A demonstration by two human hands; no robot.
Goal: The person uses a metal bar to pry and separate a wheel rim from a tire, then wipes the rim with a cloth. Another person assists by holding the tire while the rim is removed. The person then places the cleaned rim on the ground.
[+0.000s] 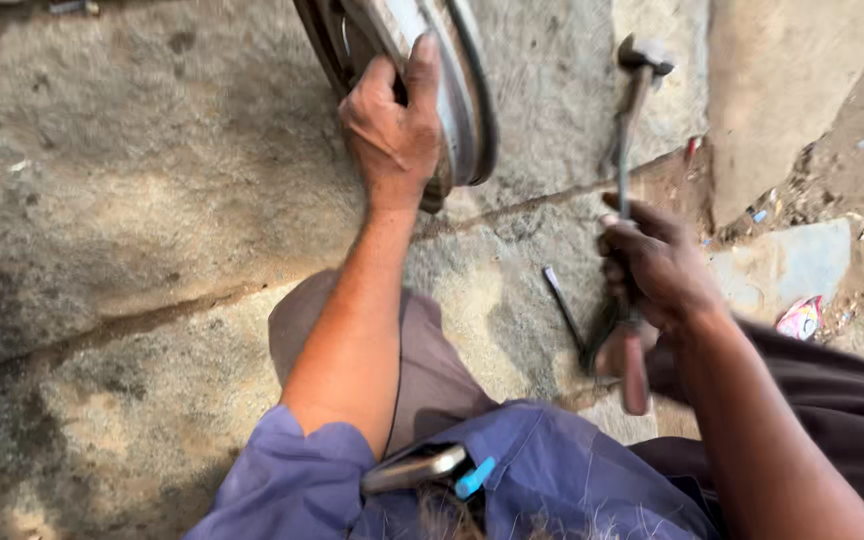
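Firmly gripped: wheel rim (pixel 457 90), hammer (pixel 632 130).

Rough stone floor (pixel 132 200), cracked seams between slabs. Metal wheel rim (pixel 462 90) stands on edge on it. Thin dark rod (pixel 564 310) lies flat. Pink wrapper (pixel 800 318), small litter at right edge.

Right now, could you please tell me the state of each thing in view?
Left hand: gripping the wheel rim's edge.
Wheel rim: upright on its edge, tilted, on stone ground.
Right hand: closed around hammer handle.
Hammer: raised, head up.
Thin metal rod: lying loose on the ground.
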